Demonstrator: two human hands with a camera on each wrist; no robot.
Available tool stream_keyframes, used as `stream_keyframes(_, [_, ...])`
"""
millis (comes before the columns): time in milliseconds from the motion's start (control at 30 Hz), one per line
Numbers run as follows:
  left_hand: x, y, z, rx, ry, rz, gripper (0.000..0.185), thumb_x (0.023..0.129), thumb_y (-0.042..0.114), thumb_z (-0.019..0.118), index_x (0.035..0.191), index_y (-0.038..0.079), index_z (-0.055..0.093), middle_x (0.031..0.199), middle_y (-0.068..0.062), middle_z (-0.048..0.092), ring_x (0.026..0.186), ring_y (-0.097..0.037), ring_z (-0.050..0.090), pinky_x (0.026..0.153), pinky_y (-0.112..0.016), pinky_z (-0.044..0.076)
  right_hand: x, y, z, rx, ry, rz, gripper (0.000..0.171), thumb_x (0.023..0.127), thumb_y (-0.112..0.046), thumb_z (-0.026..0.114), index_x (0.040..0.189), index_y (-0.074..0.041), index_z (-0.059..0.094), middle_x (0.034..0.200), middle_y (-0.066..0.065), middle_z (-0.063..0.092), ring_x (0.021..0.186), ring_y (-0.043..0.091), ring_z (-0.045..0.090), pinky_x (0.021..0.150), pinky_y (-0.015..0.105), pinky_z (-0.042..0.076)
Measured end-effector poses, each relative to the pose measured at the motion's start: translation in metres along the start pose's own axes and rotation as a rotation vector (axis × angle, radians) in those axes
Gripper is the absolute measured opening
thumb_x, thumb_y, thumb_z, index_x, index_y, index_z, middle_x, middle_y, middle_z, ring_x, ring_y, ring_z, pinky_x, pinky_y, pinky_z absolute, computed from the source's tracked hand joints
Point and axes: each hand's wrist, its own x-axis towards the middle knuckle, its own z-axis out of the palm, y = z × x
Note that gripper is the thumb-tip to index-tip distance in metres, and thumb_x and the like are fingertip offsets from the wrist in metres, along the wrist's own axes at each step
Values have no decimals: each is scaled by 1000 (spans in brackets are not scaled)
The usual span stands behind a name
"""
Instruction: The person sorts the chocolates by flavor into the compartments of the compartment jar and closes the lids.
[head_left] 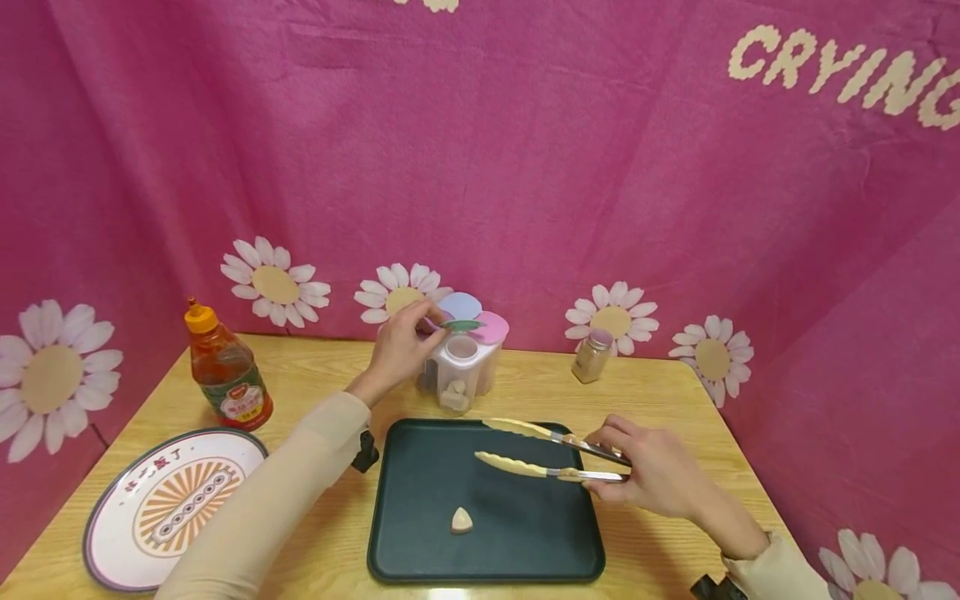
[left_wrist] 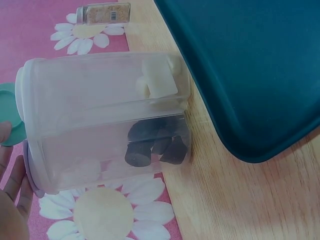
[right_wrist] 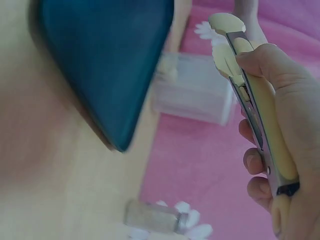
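At the back of the table stands a clear, multi-compartment storage container (head_left: 455, 375) with pastel lids. My left hand (head_left: 402, 346) pinches its green lid (head_left: 463, 326), raised off one round opening. Pale pieces (left_wrist: 159, 77) lie in the bottom of that compartment and dark pieces (left_wrist: 150, 145) in the one beside it. My right hand (head_left: 652, 467) grips a pair of tongs (head_left: 555, 437) with cream tips, spread apart above the dark green tray (head_left: 525, 550). On the tray sits one small pale wedge-shaped piece (head_left: 461, 522), below and left of the tips.
A sauce bottle (head_left: 232, 375) with an orange cap stands at the back left, behind an oval patterned plate (head_left: 112, 525). To the right of the container is a small spice jar (head_left: 592, 358). A pink flowered cloth (head_left: 480, 167) hangs behind the table.
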Motion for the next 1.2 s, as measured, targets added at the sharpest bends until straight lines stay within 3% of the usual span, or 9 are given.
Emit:
stream_keyframes(267, [0, -1, 1, 6, 14, 12, 11, 93, 8, 78, 99, 8, 68, 100, -13, 73, 89, -28, 74, 83, -45, 63, -17, -21, 26, 120, -153, 41, 38, 82, -49, 86, 107, -24, 74, 89, -14, 61, 60, -10, 38, 52, 13, 32])
stream_keyframes(433, [0, -1, 1, 9, 19, 24, 12, 93, 7, 78, 99, 8, 68, 99, -13, 73, 88, -28, 74, 82, -45, 63, -24, -27, 39, 197, -206, 36, 36, 86, -51, 83, 107, -23, 74, 90, -11, 64, 62, -10, 41, 52, 12, 35])
stream_keyframes(700, [0, -2, 2, 13, 24, 27, 11, 93, 7, 78, 98, 8, 68, 98, -13, 73, 87, -28, 75, 81, -45, 62, -30, -32, 51, 245, -218, 16, 34, 88, -51, 81, 107, -23, 74, 90, -12, 62, 63, -10, 43, 52, 11, 35])
stream_keyframes(1200, [-1, 0, 2, 10, 17, 6, 12, 93, 9, 79, 99, 9, 68, 98, -12, 74, 88, -27, 75, 82, -44, 62, -30, -33, 54, 270, -223, 16, 30, 91, -47, 79, 106, -23, 72, 91, -13, 61, 65, -8, 48, 55, 11, 37])
